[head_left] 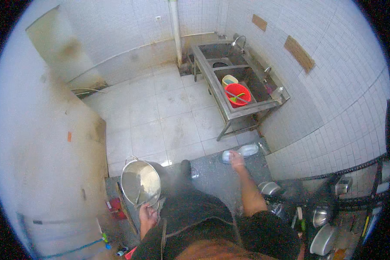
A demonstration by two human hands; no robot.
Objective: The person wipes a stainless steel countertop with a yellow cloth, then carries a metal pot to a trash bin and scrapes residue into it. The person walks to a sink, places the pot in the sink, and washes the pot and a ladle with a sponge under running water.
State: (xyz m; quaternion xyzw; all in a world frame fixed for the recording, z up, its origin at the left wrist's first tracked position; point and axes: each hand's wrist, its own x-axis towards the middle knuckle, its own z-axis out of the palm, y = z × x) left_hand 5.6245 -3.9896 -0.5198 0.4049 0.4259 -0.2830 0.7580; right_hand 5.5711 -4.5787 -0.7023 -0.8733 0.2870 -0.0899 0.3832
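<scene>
My left hand (148,216) grips the near rim or side handle of a large metal pot (124,191); its fingers partly hide the spot. The pot tilts towards me. Pale, cream-coloured contents (150,180) cover the right side of its inside, and a thin utensil (138,194) seems to lean near the front. My right hand (237,160) reaches forward on the right and overlaps a blurred bluish-white object (226,157). A second whitish object (248,150) is just right of those fingers. Whether the right hand holds either one is unclear.
A two-basin metal sink (221,96) stands ahead, holding a red plastic basket or bucket (237,89) and a cream container (230,79). Metal pots (322,240) crowd a rack at right. A wooden strip (126,209) and a red object (116,208) lie beside the left wall.
</scene>
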